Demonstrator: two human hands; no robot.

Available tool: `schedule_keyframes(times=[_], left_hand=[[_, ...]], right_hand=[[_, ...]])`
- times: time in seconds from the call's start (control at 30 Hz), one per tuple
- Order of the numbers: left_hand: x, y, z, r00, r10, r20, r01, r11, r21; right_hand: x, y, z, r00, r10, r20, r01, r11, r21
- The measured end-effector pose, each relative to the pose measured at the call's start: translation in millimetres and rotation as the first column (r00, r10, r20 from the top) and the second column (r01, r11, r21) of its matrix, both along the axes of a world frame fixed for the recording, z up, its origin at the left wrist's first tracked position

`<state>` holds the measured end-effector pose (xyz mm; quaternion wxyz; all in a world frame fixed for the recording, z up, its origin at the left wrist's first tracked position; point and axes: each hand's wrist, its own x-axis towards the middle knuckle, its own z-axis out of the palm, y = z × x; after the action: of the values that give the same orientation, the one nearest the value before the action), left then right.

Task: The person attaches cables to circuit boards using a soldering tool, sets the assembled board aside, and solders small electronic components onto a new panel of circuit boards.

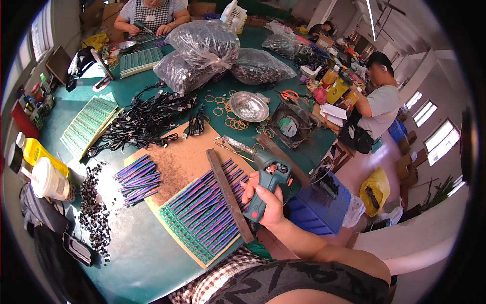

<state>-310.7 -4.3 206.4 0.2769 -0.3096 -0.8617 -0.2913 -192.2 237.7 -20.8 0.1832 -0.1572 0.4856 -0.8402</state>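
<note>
My right hand is wrapped round the handle of a green soldering gun, its metal tip pointing to the far left. Just left of that hand, a dark flat bar lies across rows of blue and purple wires. These wires rest on a green circuit board panel, on top of a brown board. A loose bundle of similar wires sits left of the panel. The gun's tip is above the table, apart from the panel. My left hand is out of view.
Black cables, stacked panels and small black parts cover the left side. A metal bowl, a fan and rubber bands lie beyond the gun. Stuffed plastic bags stand farther back. Co-workers sit across and right.
</note>
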Motion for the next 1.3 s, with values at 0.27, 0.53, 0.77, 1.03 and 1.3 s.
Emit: schedule_keyframes(times=[0.27, 0.53, 0.77, 1.03, 1.3], left_hand=[[-7, 12, 12, 0.999, -0.045, -0.013, 0.045, 0.998, -0.052], [94, 13, 5, 0.952, -0.306, 0.002, 0.295, 0.916, -0.272], [218, 25, -17, 0.761, -0.633, 0.140, 0.632, 0.676, -0.380], [279, 34, -28, 0.631, -0.754, 0.183, 0.752, 0.536, -0.384], [306, 40, -22, 0.584, -0.792, 0.180, 0.785, 0.494, -0.374]], right_hand=[[1, -1, 0, 1.000, 0.004, 0.000, -0.004, 0.998, -0.065], [1, -1, -1, 0.999, -0.022, 0.027, 0.024, 0.997, -0.068], [1, 0, -3, 0.999, -0.025, 0.027, 0.027, 0.996, -0.081], [0, 0, -2, 0.999, -0.032, 0.039, 0.037, 0.992, -0.118], [1, -2, 1, 0.998, -0.058, 0.036, 0.060, 0.997, -0.044]])
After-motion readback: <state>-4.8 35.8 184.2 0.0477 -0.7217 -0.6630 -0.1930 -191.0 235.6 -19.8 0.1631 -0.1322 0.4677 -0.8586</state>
